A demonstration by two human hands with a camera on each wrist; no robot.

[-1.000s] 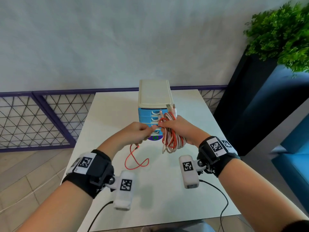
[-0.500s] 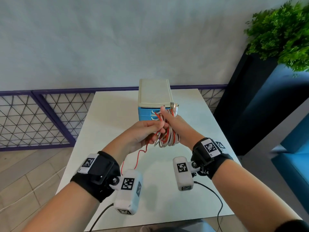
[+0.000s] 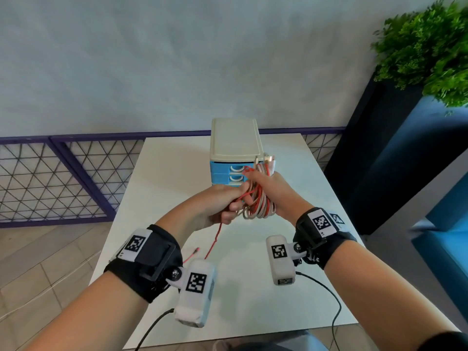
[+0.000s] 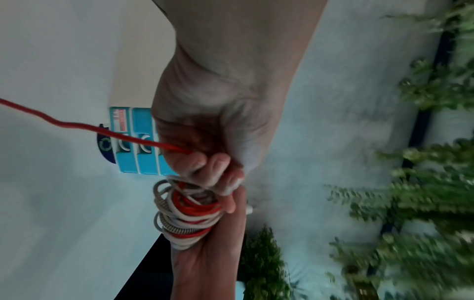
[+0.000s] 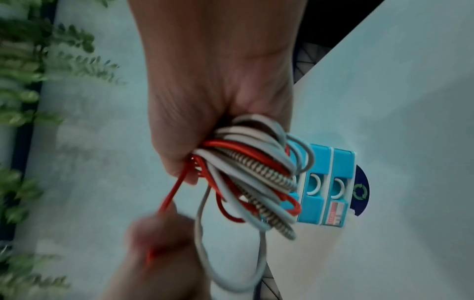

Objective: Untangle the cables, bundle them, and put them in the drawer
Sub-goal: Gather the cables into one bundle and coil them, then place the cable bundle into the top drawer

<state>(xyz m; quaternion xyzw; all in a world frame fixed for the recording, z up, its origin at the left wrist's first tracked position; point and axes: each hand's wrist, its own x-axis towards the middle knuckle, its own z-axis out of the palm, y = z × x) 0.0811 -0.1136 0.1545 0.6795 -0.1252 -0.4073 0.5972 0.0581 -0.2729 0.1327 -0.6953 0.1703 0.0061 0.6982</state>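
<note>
A coil of red and white cables (image 3: 258, 203) (image 5: 246, 174) (image 4: 184, 215) is gripped in my right hand (image 3: 268, 191) (image 5: 212, 113) above the table, in front of the blue drawer unit (image 3: 228, 173). Cable plugs (image 3: 266, 159) stick up above that hand. My left hand (image 3: 222, 206) (image 4: 212, 154) pinches the loose red cable (image 3: 215, 239) (image 4: 77, 125) right beside the coil; its free tail hangs down toward the table. All drawers look closed.
The drawer unit has a cream top (image 3: 235, 138) and stands mid-table on the white table (image 3: 157, 186). A purple mesh fence (image 3: 63, 178) runs behind on the left. A dark planter with a green plant (image 3: 428, 46) stands at the right.
My left hand has moved in against the coil, pulling the red tail up off the table. Both hands have shifted slightly toward me and up; the red loop on the table has shrunk.
</note>
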